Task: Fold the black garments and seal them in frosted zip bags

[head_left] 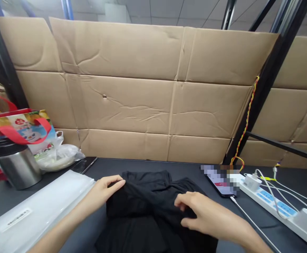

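While the left hand (104, 189) pinches black cloth (153, 230), the right hand (202, 211) curves over it

As the black cloth lies in folds on the dark table (185, 168), at the front and middle of the view, both hands are at it. The left hand is at its upper left edge, thumb and forefinger brought close together on a bit of the fabric. The right hand is over the right side, its fingers bent and its thumb set apart from them, leaving a moderate gap; whether those fingertips press the fabric, I cannot tell.

Beside the left forearm lies a white plastic packet (50, 200) with a printed label (17, 219). Behind the packet are a steel flask (20, 170) with a black lid, a colourful shopping bag (28, 131) with red handles, a clear plastic bag (60, 158) and a dark phone (86, 164).

To the right of the cloth, a second phone (216, 182) lies with its screen lit and partly blurred out, a white cable (232, 199) at its near end. Next to it runs a white power strip (269, 202) with plugs in it. Cardboard (127, 52) stands behind the table, and a red and yellow wire (248, 114) hangs along a dark metal post (269, 88).
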Motion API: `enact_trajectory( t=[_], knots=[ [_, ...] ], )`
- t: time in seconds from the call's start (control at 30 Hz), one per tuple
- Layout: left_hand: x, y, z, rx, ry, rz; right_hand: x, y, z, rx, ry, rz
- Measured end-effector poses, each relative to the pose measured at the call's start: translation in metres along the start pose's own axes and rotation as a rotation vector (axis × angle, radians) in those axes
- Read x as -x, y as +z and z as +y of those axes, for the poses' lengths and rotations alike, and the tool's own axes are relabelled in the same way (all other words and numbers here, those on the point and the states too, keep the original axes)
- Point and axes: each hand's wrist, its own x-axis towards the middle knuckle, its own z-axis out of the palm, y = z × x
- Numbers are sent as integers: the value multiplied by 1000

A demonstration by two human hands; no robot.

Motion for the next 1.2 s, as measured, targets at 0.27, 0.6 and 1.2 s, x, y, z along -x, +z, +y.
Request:
enact_trajectory(
  t=[0.27,0.6,1.2],
  knots=[
    [-18,2,-31,-276,-9,151,-37,-20,47,178,106,367],
    [6,36,-40,-668,322,-106,-44,35,29,291,-91,55],
    [-38,111,23,-503,635,-365,-14,43,90,510,72,223]
  ],
)
